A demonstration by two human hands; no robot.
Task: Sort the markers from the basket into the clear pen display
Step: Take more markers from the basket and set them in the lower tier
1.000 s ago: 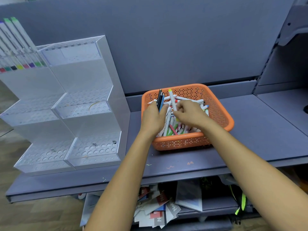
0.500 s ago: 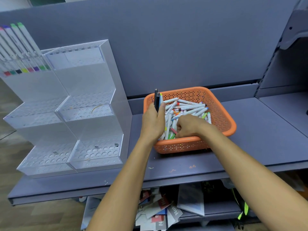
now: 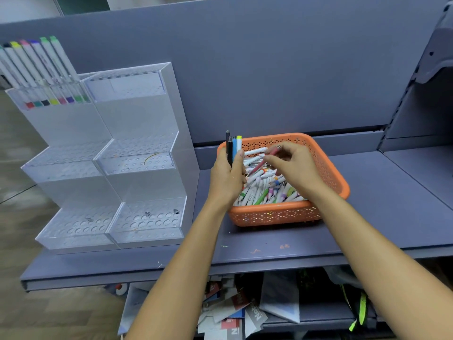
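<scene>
An orange perforated basket full of white markers with coloured caps sits on the grey shelf. My left hand grips an upright bundle of markers with black, blue and yellow tips at the basket's left rim. My right hand hovers over the basket and pinches a red marker, slanted with its lower end toward the left hand. The clear stepped pen display stands to the left. Its top left tier holds a row of several markers; the other tiers show bare holes.
The grey shelf runs to the right of the basket, with a grey back panel behind. Below the shelf lies a pile of papers and cards. A shelf bracket juts out at the upper right.
My right hand dug into the basket's front half, then rose with a red marker toward the left hand. The left hand's bundle now includes a yellow-tipped marker.
</scene>
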